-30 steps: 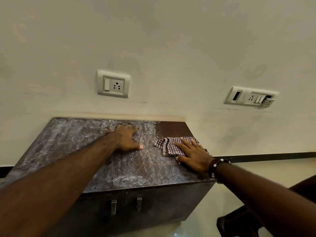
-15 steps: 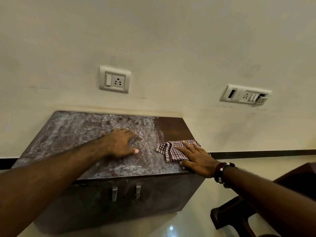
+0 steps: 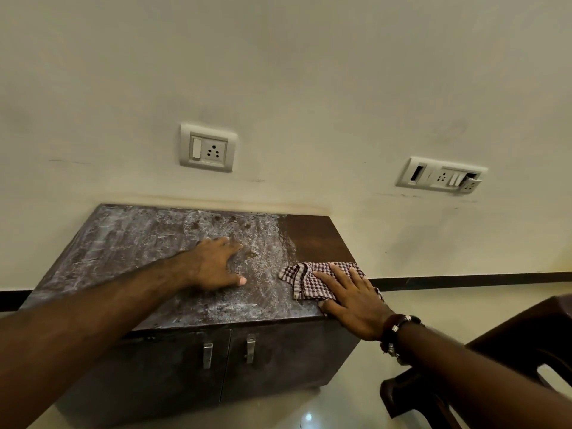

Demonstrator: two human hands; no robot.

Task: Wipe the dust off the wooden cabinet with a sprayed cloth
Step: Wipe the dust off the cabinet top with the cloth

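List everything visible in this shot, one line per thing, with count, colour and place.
wooden cabinet: one, dark brown, top mostly grey with dust, clean strip at its right end, against the wall
cabinet handles: two, metal, on the front doors
checked cloth: one, maroon and white, on the cabinet top near its right front corner
wall sockets: two plates, white, on the cream wall above and to the right of the cabinet
chair: one, dark brown, lower right on the floor
bracelet: beaded, dark, on the right wrist
left hand: flat on the dusty top
right hand: flat, pressing the cloth
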